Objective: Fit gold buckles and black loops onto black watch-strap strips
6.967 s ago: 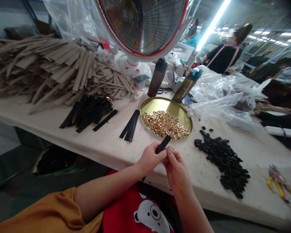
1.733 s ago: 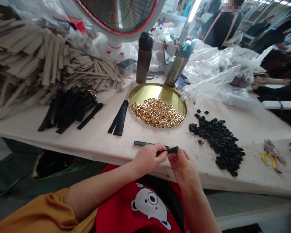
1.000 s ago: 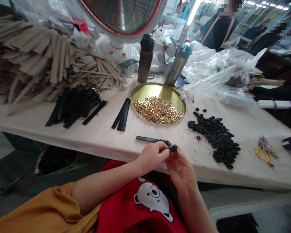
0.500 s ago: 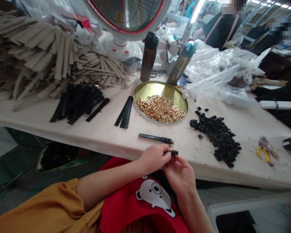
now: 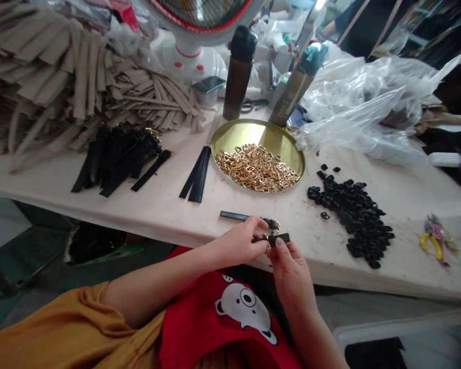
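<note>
A short black strap (image 5: 279, 239) with a bit of gold metal at its left end is held between my two hands at the table's front edge. My right hand (image 5: 295, 271) pinches it, thumb lying on top. Closed around its left end are the fingers of my left hand (image 5: 244, 242), which partly hide that end. Just behind my hands lies another black strap (image 5: 234, 216) with a gold buckle (image 5: 277, 226). Beyond it a round gold tray (image 5: 249, 130) holds a heap of small gold buckles (image 5: 257, 169).
Black loops (image 5: 353, 215) are heaped at right, with yellow-handled pliers (image 5: 432, 246) farther over. Loose black straps (image 5: 198, 177) lie left of the tray, near a pile of buckled straps (image 5: 117, 159). Behind stand beige strips (image 5: 88, 77), a fan (image 5: 192, 56), a dark bottle (image 5: 238, 77) and plastic bags (image 5: 364, 107).
Both hands have turned the held strap so more of its black length shows. My right thumb has come on top of it, and my left fingers have lifted slightly. The view has shifted a little.
</note>
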{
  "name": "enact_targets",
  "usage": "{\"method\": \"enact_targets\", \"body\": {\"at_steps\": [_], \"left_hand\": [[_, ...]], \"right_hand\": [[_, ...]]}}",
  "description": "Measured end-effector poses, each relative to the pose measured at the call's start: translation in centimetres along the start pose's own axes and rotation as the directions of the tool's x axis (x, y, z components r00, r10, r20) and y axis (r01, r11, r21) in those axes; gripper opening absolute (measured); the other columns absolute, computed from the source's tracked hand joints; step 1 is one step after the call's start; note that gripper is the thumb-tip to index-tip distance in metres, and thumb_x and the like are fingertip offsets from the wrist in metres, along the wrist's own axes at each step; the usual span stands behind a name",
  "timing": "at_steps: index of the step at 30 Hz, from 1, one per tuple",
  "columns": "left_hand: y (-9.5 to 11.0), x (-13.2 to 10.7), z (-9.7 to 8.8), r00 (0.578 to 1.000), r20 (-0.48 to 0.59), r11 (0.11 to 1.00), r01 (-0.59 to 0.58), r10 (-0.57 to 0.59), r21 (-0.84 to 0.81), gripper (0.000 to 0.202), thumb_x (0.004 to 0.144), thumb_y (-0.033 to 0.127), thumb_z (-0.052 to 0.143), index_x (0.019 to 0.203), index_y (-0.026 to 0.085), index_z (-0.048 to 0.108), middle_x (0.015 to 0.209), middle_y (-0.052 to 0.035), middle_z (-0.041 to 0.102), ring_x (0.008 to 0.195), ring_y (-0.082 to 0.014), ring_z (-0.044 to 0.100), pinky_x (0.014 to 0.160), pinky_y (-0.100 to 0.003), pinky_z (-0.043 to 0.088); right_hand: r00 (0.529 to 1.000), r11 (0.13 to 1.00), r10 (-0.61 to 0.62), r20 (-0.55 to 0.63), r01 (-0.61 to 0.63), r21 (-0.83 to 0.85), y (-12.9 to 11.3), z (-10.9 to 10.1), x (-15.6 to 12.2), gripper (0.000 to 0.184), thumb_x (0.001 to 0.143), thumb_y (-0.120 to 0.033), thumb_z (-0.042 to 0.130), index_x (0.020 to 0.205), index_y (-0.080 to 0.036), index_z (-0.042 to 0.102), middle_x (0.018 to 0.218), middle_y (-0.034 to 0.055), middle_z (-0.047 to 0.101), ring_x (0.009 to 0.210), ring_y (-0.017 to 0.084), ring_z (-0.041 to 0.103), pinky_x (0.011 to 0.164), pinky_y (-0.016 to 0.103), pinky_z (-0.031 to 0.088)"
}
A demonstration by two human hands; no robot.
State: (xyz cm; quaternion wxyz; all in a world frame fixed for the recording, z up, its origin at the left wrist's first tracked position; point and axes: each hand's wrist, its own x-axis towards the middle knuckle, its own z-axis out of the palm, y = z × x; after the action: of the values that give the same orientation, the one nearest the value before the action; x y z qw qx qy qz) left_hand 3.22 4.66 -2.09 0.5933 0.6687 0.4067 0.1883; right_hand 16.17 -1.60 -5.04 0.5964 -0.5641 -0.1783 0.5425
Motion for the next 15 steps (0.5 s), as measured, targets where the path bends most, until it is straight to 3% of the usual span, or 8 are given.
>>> {"method": "enact_targets", "body": {"at_steps": [4, 7, 12, 15], "left_hand": [[-0.6, 0.1, -0.2, 0.995, 0.022, 0.992, 0.102, -0.100, -0.078, 0.029, 0.074, 0.035, 0.052, 0.095, 0.015, 0.046, 0.071, -0.0003, 0.059, 0.056, -0.0116, 0.056, 0.051, -0.022, 0.042], [-0.8, 0.1, -0.1, 0.993, 0.047, 0.994, 0.105, -0.104, -0.021, 0.025, 0.077, 0.038, 0.048, 0.086, 0.015, 0.053, 0.069, 0.0007, 0.057, 0.051, -0.0095, 0.051, 0.047, -0.020, 0.038], [0.4, 0.3, -0.5, 0.998, 0.029, 0.994, 0.061, -0.064, 0.094, 0.024, 0.078, 0.035, 0.046, 0.079, 0.016, 0.060, 0.064, 0.0018, 0.057, 0.058, -0.0100, 0.049, 0.051, -0.019, 0.035], [1.4, 0.2, -0.7, 0.993, 0.115, 0.995, 0.003, -0.015, 0.101, 0.021, 0.079, 0.031, 0.047, 0.080, 0.016, 0.062, 0.068, 0.0017, 0.059, 0.062, -0.0108, 0.051, 0.055, -0.019, 0.036]], "right_hand": [[0.992, 0.985, -0.113, -0.062, 0.103, -0.139, 0.3, -0.5, 0.4, 0.014, 0.074, -0.033, 0.065, 0.074, -0.019, 0.061, 0.069, -0.0029, 0.062, 0.061, 0.010, 0.052, 0.065, 0.022, 0.040], [0.982, 0.961, -0.175, -0.066, 0.156, -0.230, 0.3, -0.3, 0.4, 0.016, 0.074, -0.034, 0.064, 0.071, -0.019, 0.059, 0.066, -0.0031, 0.060, 0.063, 0.011, 0.052, 0.067, 0.024, 0.039], [0.969, 0.962, -0.242, 0.044, 0.246, -0.122, -0.7, -0.3, -0.2, 0.032, 0.080, -0.049, 0.049, 0.074, -0.022, 0.062, 0.069, 0.0002, 0.058, 0.068, 0.015, 0.051, 0.070, 0.028, 0.041], [0.981, 0.977, -0.162, 0.105, 0.175, -0.124, -1.4, -0.8, -0.3, 0.025, 0.080, -0.044, 0.053, 0.074, -0.022, 0.063, 0.069, 0.0000, 0.056, 0.067, 0.014, 0.049, 0.067, 0.026, 0.041]]}}
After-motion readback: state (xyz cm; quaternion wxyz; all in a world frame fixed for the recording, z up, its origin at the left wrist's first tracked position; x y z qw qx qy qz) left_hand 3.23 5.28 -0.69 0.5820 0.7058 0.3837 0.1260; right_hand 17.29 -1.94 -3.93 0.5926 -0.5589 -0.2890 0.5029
